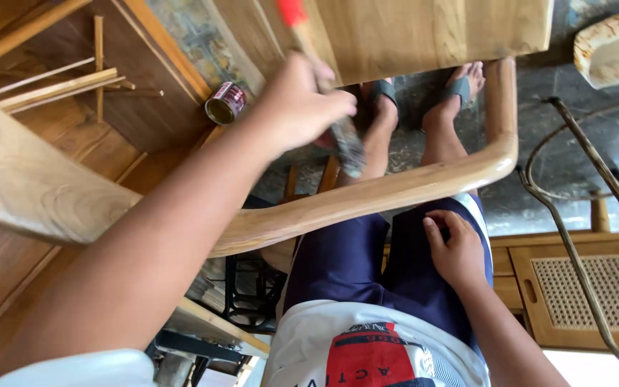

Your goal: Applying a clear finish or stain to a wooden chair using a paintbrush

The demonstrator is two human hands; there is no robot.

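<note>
Curved pale wooden chair arm [395, 190] gets our bristles: left hand [299, 104] clenches the red-handled paintbrush [324, 86] for reach, while right hand [456, 251] rests loosely curled on our thigh.

The brush [324, 86] is motion-blurred, its red handle end cut off at the top edge.

Curved chair rail [395, 190]: honey-tan wood with fine darker grain. Paintbrush [324, 79], at twelve o'clock: red handle, grey-brown bristles. Small tin [225, 102], at eleven o'clock: maroon and white label, dull gold inside. Shorts [367, 258]: dark navy with a white side stripe. Shirt [367, 351], at six o'clock: white with a red and navy printed panel. Sandals [460, 89]: grey straps. Cabinet door [596, 287], at four o'clock: pale woven cane in a light wood frame.
</note>
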